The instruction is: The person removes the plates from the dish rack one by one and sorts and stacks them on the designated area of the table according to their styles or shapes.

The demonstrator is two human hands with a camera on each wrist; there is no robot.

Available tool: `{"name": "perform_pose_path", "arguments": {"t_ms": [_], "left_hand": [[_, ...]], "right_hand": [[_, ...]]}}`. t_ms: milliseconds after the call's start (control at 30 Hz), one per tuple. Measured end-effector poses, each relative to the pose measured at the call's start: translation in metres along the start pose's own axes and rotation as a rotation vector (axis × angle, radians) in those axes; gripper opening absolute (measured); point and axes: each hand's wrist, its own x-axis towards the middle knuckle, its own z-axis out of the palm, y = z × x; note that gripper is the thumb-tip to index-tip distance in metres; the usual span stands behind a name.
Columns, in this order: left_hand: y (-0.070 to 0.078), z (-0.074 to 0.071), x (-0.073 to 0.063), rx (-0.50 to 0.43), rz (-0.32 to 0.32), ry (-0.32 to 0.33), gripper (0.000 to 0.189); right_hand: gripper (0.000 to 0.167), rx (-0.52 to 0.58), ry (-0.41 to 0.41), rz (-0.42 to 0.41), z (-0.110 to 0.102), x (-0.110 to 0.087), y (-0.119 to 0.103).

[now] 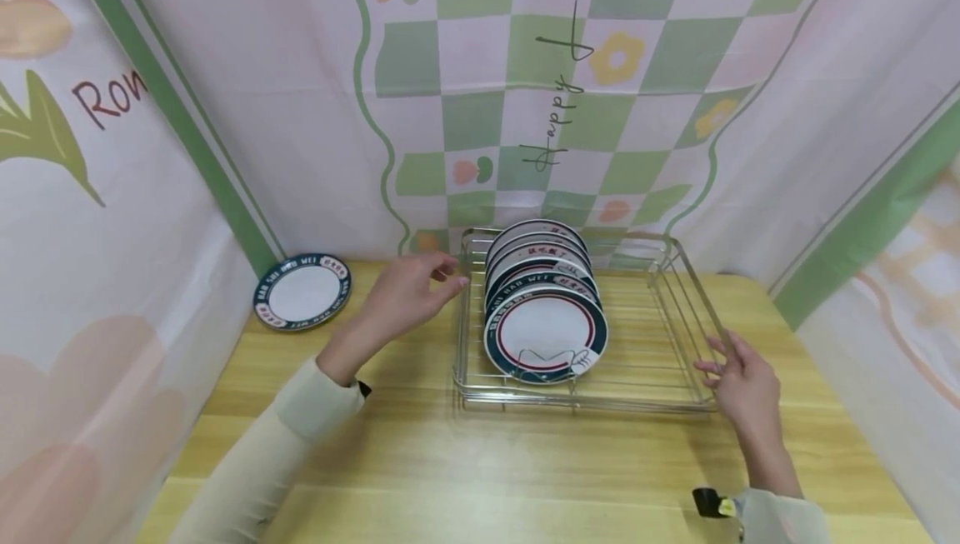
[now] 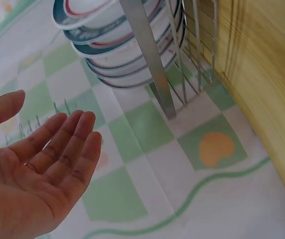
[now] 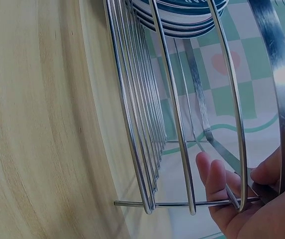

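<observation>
I count one left hand, one right hand, one wire rack, apparently six racked plates, one loose plate.

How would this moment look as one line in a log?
Left hand: beside wire rack, not touching; Right hand: grips rack's right side; Plates: standing in rack's left half; Lone plate: on table, left

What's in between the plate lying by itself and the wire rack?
The person's left hand, held over the wooden tabletop. The head view shows it between the lone plate and the wire rack.
</observation>
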Motion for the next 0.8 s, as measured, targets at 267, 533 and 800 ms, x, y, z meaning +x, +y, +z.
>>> {"name": "perform_pose_path", "arguments": {"t_ms": [267,533,800], "left_hand": [[0.011,0.019,0.012,0.035,0.086,-0.076,0.033],[0.017,0.033,0.017,0.075,0.129,-0.131,0.031],[0.024,0.044,0.024,0.092,0.138,-0.152,0.032]], "right_hand": [[0.052,0.013,-0.003,0.006,0.000,-0.002,0.001],[0.052,0.018,-0.002,0.002,0.001,-0.002,0.001],[0.053,-0.025,0.033,-0.039,0.001,-0.001,0.001]]}}
